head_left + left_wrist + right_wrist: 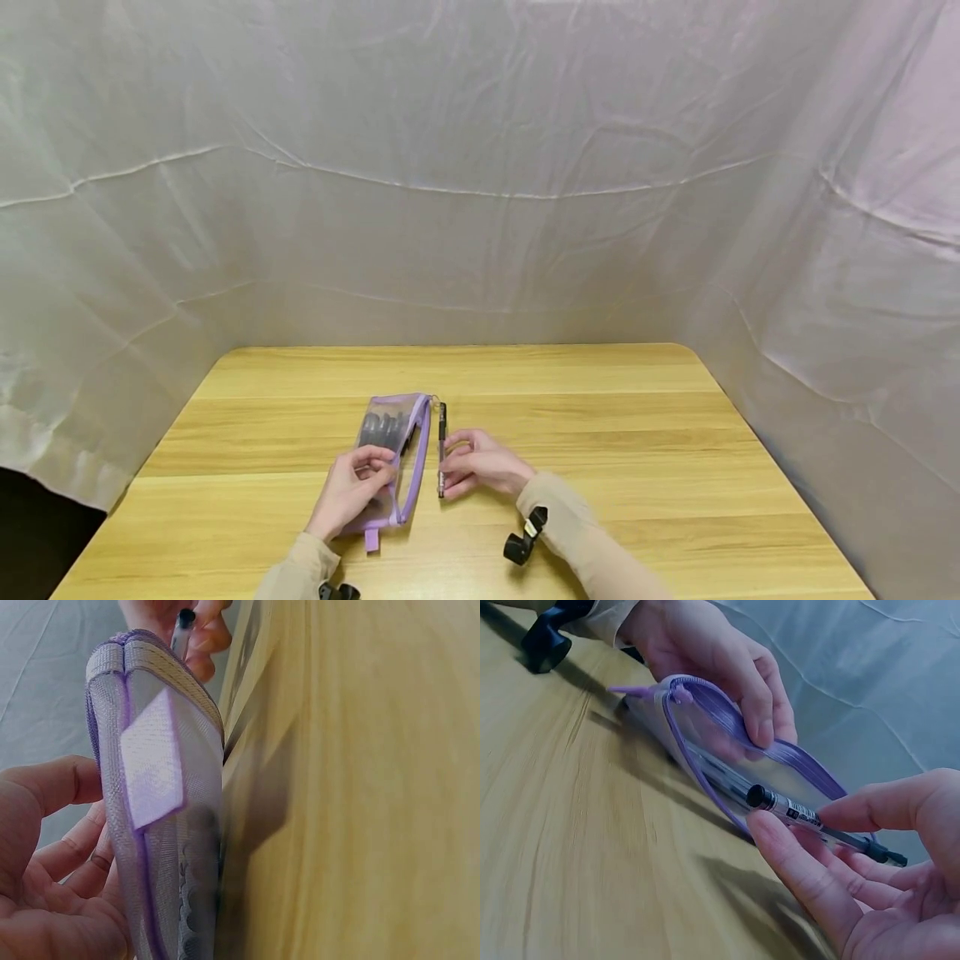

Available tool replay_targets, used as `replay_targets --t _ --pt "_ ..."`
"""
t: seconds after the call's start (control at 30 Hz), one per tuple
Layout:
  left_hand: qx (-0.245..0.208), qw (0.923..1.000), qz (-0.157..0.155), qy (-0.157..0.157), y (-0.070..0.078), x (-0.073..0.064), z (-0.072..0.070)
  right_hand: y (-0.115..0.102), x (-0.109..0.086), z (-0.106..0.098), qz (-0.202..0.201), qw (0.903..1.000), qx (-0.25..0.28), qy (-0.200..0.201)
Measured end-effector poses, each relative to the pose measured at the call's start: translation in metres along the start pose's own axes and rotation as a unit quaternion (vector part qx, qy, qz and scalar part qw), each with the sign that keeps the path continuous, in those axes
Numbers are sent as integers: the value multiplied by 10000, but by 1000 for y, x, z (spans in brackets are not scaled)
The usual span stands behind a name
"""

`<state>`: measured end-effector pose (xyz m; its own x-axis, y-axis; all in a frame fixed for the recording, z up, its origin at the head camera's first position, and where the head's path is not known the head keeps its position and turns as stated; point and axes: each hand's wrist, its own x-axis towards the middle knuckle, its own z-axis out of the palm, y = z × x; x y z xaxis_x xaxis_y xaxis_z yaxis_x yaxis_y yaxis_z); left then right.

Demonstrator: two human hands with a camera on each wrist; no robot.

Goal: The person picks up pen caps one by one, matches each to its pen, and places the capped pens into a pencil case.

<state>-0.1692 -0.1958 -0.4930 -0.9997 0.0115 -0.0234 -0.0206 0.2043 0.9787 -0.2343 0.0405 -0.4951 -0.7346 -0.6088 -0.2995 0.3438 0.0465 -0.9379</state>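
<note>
A see-through mesh pencil case (420, 479) with purple zip edging lies on the table, its zip side gaping towards the right. Dark pens (381, 429) show through the mesh. My left hand (352, 490) holds the case by its upper edge, fingers against the mesh, keeping the mouth apart in the right wrist view. Just to the right, my right hand (483, 467) pinches a clear-barrelled pen (802, 814) with black ends between thumb and fingers. That pen is outside the case, alongside its opening. A pale purple tab (154, 769) sticks out from the case's near end.
The wood-grain table (600, 433) extends around the case and hands. Grey fabric (480, 242) hangs behind and at both sides of it. Black wrist cameras (517, 547) are strapped at the sleeves.
</note>
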Motion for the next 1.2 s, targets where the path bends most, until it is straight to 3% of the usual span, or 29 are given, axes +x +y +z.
replay_targets --t 0.23,0.5,0.73,0.97,1.1,1.2 --pt "-68 10000 5 -43 -1 0 -1 -1 18 14 183 9998 -25 78" --pt "-86 10000 4 -47 -1 -2 -1 0 25 18 -16 10000 -51 -56" --pt "-105 9999 -27 -40 0 -1 -1 1 13 6 -227 9997 -37 1" --pt "-48 10000 -27 -67 -1 0 -1 5 -6 -17 -486 9977 -375 279" --pt "-23 10000 -14 -96 -2 1 0 5 -18 -32 -867 9889 -996 681" --pt "51 9999 31 -97 0 0 1 5 -29 -46 -1346 9661 -1942 1040"
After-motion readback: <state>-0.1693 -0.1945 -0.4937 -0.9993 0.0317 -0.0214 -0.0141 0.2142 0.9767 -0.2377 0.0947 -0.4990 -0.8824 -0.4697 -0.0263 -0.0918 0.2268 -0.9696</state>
